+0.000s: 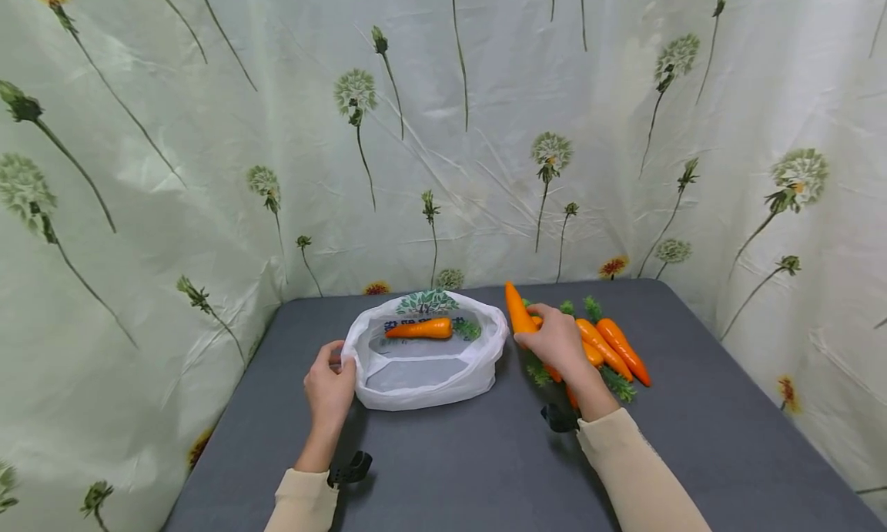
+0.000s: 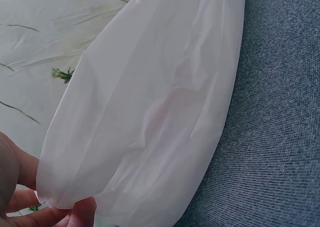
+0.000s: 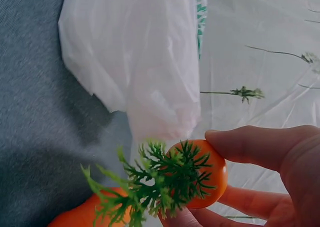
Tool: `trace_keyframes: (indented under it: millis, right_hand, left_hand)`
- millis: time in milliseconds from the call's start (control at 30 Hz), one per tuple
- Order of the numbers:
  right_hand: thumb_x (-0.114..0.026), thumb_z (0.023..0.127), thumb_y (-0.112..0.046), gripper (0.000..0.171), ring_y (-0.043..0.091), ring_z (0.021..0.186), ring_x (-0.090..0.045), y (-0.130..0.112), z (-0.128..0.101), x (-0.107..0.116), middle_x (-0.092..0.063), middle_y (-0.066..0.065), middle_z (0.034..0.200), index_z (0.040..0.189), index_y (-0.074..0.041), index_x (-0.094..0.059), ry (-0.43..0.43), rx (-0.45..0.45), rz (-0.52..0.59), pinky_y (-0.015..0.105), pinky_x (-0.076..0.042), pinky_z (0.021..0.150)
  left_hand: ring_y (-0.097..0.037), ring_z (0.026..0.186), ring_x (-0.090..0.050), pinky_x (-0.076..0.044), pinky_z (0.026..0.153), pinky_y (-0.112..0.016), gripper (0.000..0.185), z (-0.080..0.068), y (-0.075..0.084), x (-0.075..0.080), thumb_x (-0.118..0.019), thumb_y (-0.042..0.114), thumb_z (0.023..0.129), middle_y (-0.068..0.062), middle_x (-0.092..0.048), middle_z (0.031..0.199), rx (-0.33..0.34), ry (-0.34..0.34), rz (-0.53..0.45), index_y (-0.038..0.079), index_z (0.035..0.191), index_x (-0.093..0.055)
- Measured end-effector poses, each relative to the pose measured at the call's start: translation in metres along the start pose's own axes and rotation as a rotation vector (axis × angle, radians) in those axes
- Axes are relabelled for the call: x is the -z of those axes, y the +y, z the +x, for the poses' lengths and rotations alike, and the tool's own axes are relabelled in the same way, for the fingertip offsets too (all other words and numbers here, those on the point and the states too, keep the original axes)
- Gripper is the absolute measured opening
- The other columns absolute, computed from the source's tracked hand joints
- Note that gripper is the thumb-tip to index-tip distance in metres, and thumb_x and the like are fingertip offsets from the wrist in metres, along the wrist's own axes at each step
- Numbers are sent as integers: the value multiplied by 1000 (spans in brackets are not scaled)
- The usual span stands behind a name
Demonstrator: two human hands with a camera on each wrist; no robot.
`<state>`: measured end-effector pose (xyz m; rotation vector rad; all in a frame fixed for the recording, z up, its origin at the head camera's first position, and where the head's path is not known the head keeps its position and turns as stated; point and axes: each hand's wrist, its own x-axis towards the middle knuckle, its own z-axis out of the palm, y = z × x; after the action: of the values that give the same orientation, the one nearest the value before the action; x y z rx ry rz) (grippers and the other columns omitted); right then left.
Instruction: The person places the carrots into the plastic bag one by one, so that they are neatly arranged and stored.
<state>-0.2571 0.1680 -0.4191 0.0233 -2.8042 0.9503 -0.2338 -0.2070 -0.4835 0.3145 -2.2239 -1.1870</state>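
Orange glossy tapered carrot (image 1: 518, 307) with feathery green top, smooth and plastic-looking, is in the right hand (image 1: 560, 339), off the table, just beside the right rim of the white thin plastic bag (image 1: 431, 401), narrow tip up and leaning left. Right thumb and fingers pinch its thick leafy end. Left hand (image 1: 329, 386) pinches the bag's left rim, thumb and fingers on either side of the plastic.

Writing: blue characters (image 1: 391, 326) on the bag's inner back wall, partly covered, can't be read; green leafy print (image 1: 426, 302) above them. No brand legible.

Counts: 1 bag, mouth wide open; 1 carrot in hand; 1 orange carrot with green top (image 1: 419, 329) visible in bag, lying sideways, tip left; pile of orange carrots with green tops (image 1: 605, 349) right of bag, at least 3, exact number hidden by hand and overlap. 2 black wrist devices (image 1: 352, 468), one per wrist; 2 cream sleeves (image 1: 640, 470).

Textures: bag crinkled, semi-translucent; dark grey table surface (image 1: 471, 463) fine-ribbed, fabric-like; pale creased backdrop sheet (image 1: 478, 185) behind, printed with dandelions and stems
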Motion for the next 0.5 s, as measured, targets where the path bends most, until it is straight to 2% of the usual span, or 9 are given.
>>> trace_keyframes:
  millis: [300,500]
  right_hand:
    - [-80,84,-26,63,24,72,-61,-17,1,2,-67,14,101,141,-14,-56,11,7,106,36,-53,61]
    - [-78,85,-28,63,24,73,-62,-29,1,8,-68,13,101,142,-17,-56,27,27,145,35,-53,60]
  left_hand:
    - [-27,76,-64,-48,63,-38,28,-1,-2,1,-65,12,90,-14,-71,93,12,0,5,10,118,-69]
    - [-26,78,-65,-49,64,-37,29,-1,-2,-1,-65,12,91,-13,-71,95,27,-11,5,10,119,-69]
